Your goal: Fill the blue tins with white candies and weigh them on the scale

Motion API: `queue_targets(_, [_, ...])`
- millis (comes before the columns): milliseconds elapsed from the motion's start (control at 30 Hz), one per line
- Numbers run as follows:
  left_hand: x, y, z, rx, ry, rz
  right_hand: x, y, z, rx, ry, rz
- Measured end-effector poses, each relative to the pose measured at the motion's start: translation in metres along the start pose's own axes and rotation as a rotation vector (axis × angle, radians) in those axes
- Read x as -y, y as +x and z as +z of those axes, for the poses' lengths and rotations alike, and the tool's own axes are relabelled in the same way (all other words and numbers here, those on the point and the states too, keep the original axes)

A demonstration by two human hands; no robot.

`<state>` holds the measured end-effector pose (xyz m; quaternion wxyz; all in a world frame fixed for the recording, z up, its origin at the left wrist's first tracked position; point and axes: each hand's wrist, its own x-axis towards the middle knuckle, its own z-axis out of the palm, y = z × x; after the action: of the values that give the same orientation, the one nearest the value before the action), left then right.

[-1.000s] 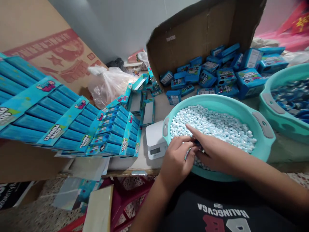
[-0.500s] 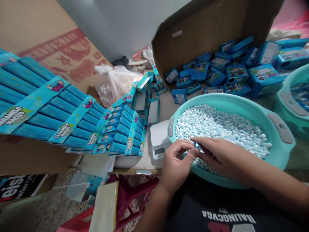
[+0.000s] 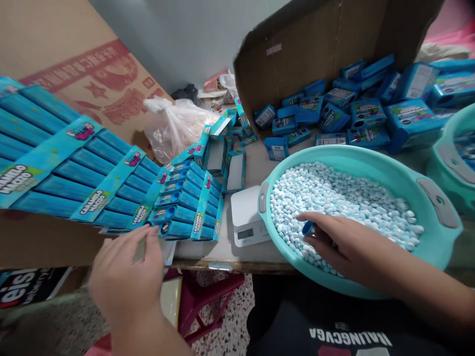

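Observation:
My right hand (image 3: 341,242) is over the large turquoise tub (image 3: 386,155), with thumb and fingers closed around a small blue container (image 3: 307,228) whose rounded end shows; the palm hides the rest. Beneath it lie many small pale-blue and white candies (image 3: 315,190). At the left, my left hand (image 3: 128,277) has its thumb and forefinger pinched at the lower front of a row of blue candy cartons (image 3: 178,198). Something dark shows at those fingertips, too small to make out.
Between the cartons and the tub sits a white digital scale (image 3: 247,215). Loose blue boxes (image 3: 311,106) lie before a large brown carton (image 3: 297,44). Another turquoise tub (image 3: 451,153) stands at right. A dark red stool (image 3: 204,301) is below the table edge (image 3: 222,266).
My left hand has left the small container at the tub and moved far left to the carton row. My right hand stays over the candies, still holding the container.

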<state>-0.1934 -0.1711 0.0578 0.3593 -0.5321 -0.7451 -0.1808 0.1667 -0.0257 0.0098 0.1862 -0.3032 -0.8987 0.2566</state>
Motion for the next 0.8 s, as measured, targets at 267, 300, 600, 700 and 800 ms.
queue_targets(267, [-0.005, -0.006, 0.01, 0.239, -0.038, 0.002, -0.002, 0.0, 0.0, -0.031, 0.014, 0.016])
queue_targets(300, [-0.01, -0.007, 0.011, 0.217, -0.038, 0.021, -0.002, 0.001, 0.0, -0.034, 0.018, 0.014])
queue_targets(600, [-0.01, -0.018, 0.022, 0.186, 0.021, -0.148, 0.001, 0.002, 0.003, -0.005, -0.039, -0.017])
queue_targets(700, [-0.014, -0.02, 0.026, 0.179, -0.042, -0.173, 0.001, 0.003, 0.004, -0.006, -0.041, -0.006])
queue_targets(800, [-0.019, -0.021, 0.029, 0.164, -0.06, -0.211, -0.001, 0.003, 0.004, -0.009, -0.036, 0.008])
